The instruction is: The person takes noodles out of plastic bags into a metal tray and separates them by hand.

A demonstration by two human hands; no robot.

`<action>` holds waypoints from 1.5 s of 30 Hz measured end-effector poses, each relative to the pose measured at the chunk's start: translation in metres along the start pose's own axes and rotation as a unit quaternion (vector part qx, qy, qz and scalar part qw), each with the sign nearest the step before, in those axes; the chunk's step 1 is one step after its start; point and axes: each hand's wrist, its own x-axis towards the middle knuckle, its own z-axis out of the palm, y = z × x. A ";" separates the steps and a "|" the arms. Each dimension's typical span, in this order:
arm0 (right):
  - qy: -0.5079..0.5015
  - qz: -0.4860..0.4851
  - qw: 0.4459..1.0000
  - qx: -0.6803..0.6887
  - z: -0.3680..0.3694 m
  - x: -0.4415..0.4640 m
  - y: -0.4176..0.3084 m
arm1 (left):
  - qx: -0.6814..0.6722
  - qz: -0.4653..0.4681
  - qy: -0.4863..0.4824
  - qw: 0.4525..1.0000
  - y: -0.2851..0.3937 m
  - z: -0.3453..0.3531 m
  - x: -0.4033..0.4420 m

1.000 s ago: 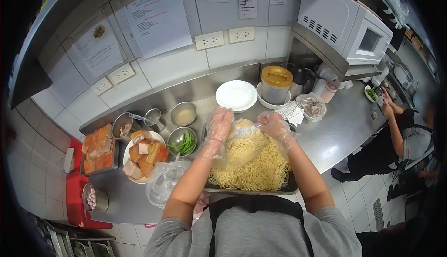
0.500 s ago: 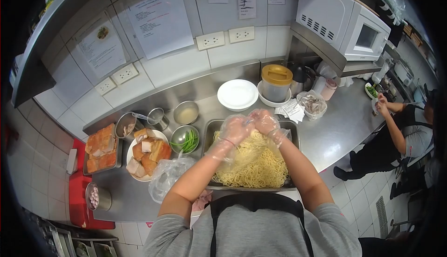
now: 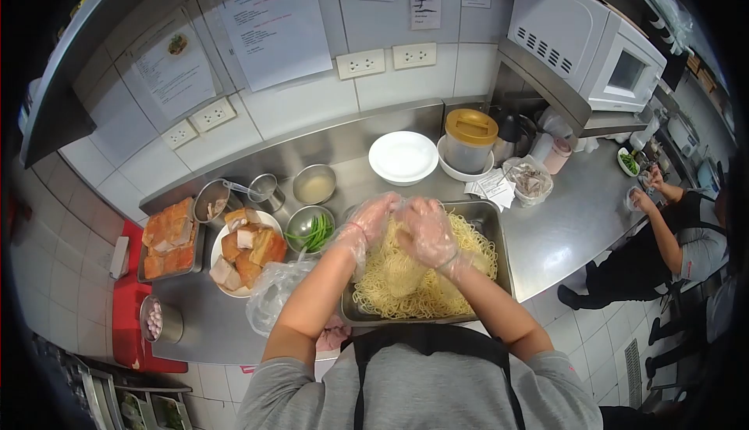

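My left hand (image 3: 373, 219), in a clear plastic glove, has its fingers closed at the gathered top of a clear plastic bag (image 3: 407, 274) with noodles in it. Beside it, my right hand (image 3: 427, 231), gloved too, curls its fingers round the same top; its fingertips are partly hidden. The bag rests on loose yellow noodles (image 3: 382, 293) in a deep metal tray (image 3: 505, 262). Behind the tray stands a white plate (image 3: 403, 158).
Left: green beans in a bowl (image 3: 310, 230), a plate of meat chunks (image 3: 248, 252), a meat tray (image 3: 170, 237), a crumpled plastic bag (image 3: 273, 293). Right: a yellow-lidded container (image 3: 470, 138), papers (image 3: 495, 187), a bag (image 3: 530, 180). A person (image 3: 663, 235) stands at the far right.
My hands came together at the bag's top, then shifted slightly, the right turning over with curled fingers. More loose noodles show at the tray's right. The other person's hands moved slightly apart.
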 end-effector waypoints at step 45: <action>-0.072 0.369 0.861 0.342 -0.057 -0.139 0.093 | 0.163 -0.489 0.086 0.853 -0.046 -0.013 -0.271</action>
